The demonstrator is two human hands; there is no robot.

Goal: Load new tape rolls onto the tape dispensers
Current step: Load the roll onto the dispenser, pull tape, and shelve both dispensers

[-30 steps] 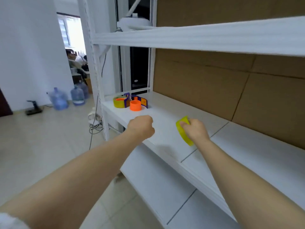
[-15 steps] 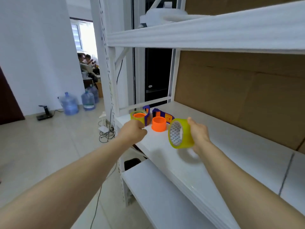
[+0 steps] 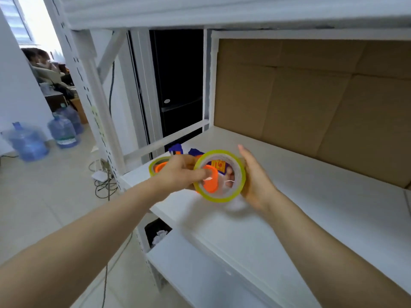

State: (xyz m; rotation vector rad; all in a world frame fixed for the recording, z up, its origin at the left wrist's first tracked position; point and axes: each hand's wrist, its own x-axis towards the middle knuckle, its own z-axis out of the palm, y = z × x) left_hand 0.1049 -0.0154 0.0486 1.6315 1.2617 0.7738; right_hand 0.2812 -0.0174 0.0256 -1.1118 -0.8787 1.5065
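My right hand (image 3: 255, 181) grips a yellow-green tape roll (image 3: 219, 198), held upright above the white shelf (image 3: 311, 196) with its hole facing me. My left hand (image 3: 178, 174) pinches an orange core (image 3: 211, 182) at the roll's opening; the core shows inside the ring. Behind my left hand, a second yellow-green roll (image 3: 154, 166) with an orange core lies on the shelf's left end. A blue and purple tape dispenser (image 3: 175, 149) sits just behind it, mostly hidden by my hands and the roll.
The upper shelf board (image 3: 222, 12) hangs low overhead. A cardboard back wall (image 3: 311, 96) closes the rear. A lower shelf (image 3: 200, 274) juts out below. The white upright post (image 3: 89, 85) stands left. Water bottles (image 3: 26, 141) and cables (image 3: 102, 183) lie on the floor.
My right hand lifted the tape roll and brought it left toward the dispensers. My left hand picked the orange core off the shelf and brought it to the roll's hole.
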